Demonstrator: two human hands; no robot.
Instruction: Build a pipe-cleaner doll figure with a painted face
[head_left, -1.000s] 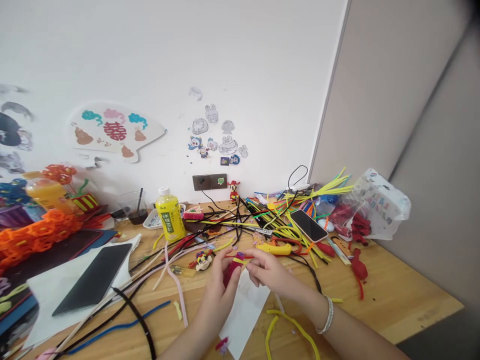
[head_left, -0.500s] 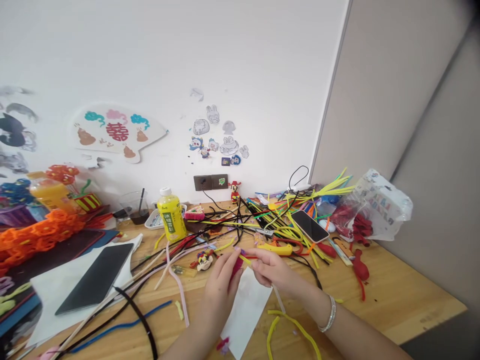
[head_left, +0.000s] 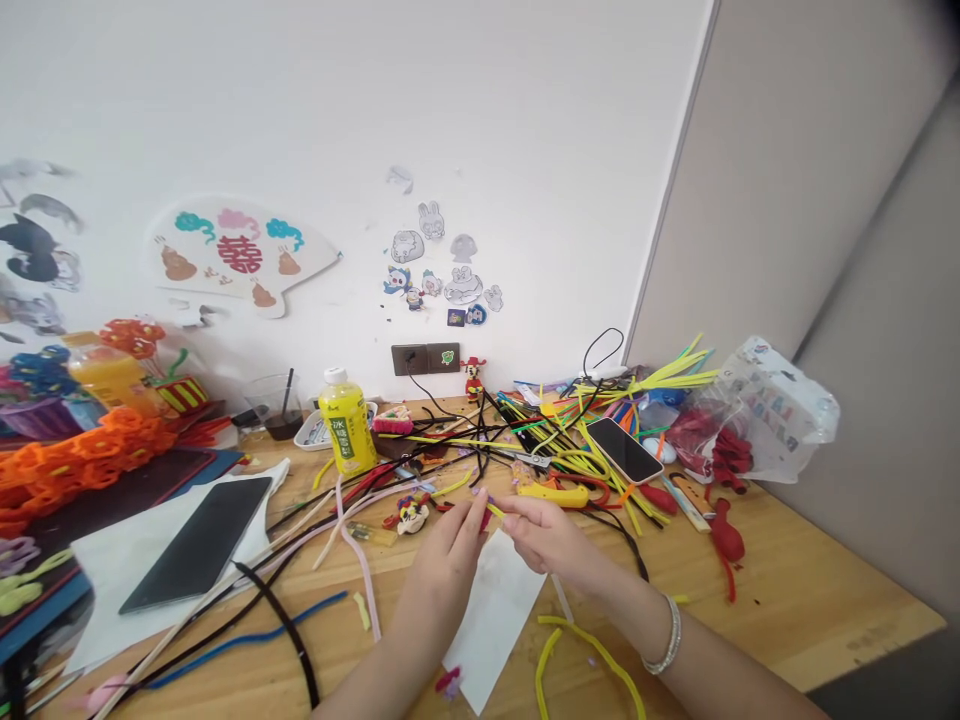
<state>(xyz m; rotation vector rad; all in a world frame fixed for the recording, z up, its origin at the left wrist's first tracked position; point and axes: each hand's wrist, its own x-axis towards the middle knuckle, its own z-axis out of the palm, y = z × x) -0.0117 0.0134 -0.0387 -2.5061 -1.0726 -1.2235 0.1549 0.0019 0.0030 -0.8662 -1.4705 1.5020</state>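
My left hand [head_left: 448, 550] is closed on a small magenta piece [head_left: 486, 520], mostly hidden by the fingers. Touching it from the right, my right hand [head_left: 546, 535] pinches a short yellow strip, like a pipe cleaner [head_left: 496, 511]. The fingertips of both hands nearly meet. Beneath them, a white sheet of paper [head_left: 495, 620] lies on the wooden table. A small magenta and purple scrap [head_left: 448, 683] rests by the sheet's lower left edge. Nearer to me on the right is a bent yellow pipe cleaner [head_left: 592, 640].
A yellow drink bottle [head_left: 346, 420] stands behind my left hand. A yellow-handled tool [head_left: 553, 495] and a phone [head_left: 625, 450] lie beyond my right hand, among many pipe cleaners. A black tablet-like slab [head_left: 199, 545] rests on paper at left. A plastic bag [head_left: 780, 410] sits far right.
The view has shifted slightly. Both hands stay together over the paper, and the fingers have turned a little, so less of the magenta piece shows.
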